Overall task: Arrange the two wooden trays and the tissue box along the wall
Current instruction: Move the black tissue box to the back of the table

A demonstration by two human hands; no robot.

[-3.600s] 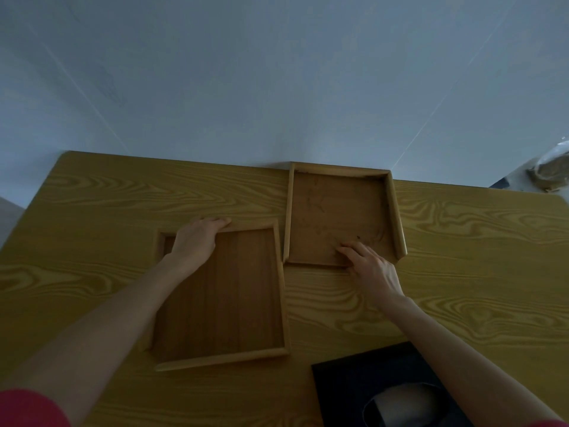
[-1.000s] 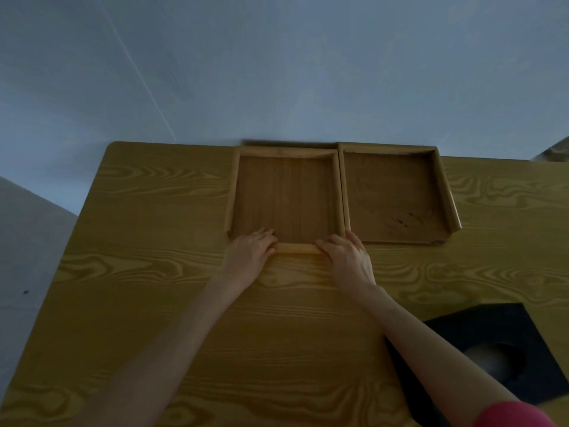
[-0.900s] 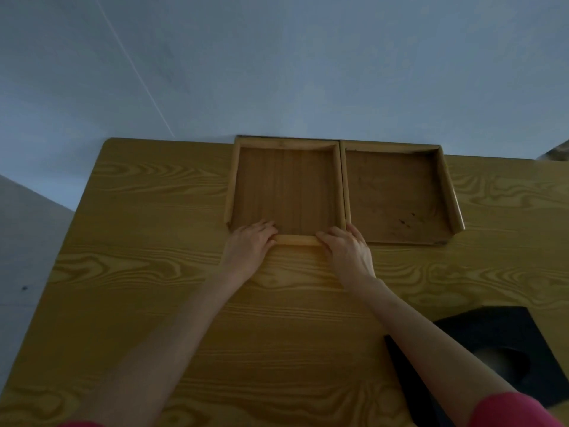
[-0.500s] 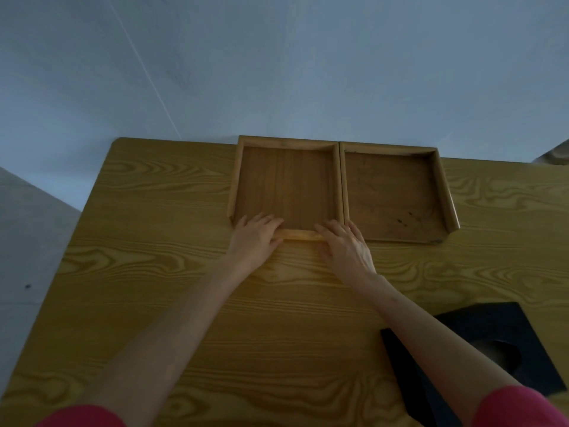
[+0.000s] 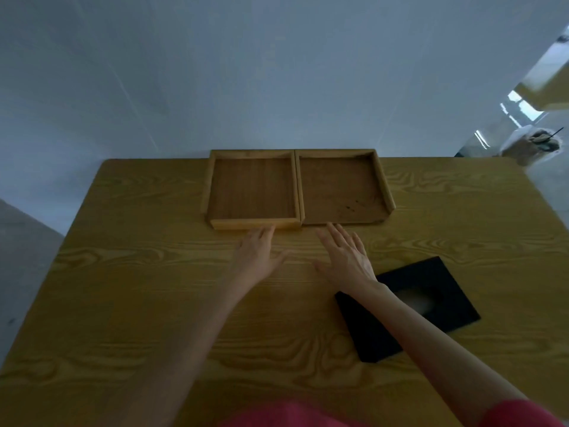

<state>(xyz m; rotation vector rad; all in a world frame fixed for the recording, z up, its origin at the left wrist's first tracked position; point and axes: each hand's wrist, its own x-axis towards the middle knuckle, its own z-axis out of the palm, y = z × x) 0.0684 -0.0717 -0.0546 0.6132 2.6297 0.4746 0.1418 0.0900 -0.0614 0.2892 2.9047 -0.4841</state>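
1. Two wooden trays side by side at the far edge of the table [image 5: 154, 272], backs against the wall [image 5: 277, 87], inner side rails touching.
2. Left tray [image 5: 253, 192]: raised rim on all four sides, near rail pale.
3. Right tray [image 5: 341, 189]: near side low and open, a few dark marks on the floor near the front right.
4. Left hand [image 5: 257, 257]: flat, palm down, fingers spread and holding nothing; fingertips [image 5: 268, 231] just at the near rail of the left tray, contact unclear.
5. Right hand [image 5: 345, 257]: flat, palm down, fingers spread, holding nothing, just short of the right tray's front edge.
6. Tissue box [image 5: 409, 306]: black, oval opening on top, lying askew toward the near right of the table, well apart from the wall, partly under the right forearm.
7. Pink sleeves [image 5: 523, 417] at the bottom edge of the view.
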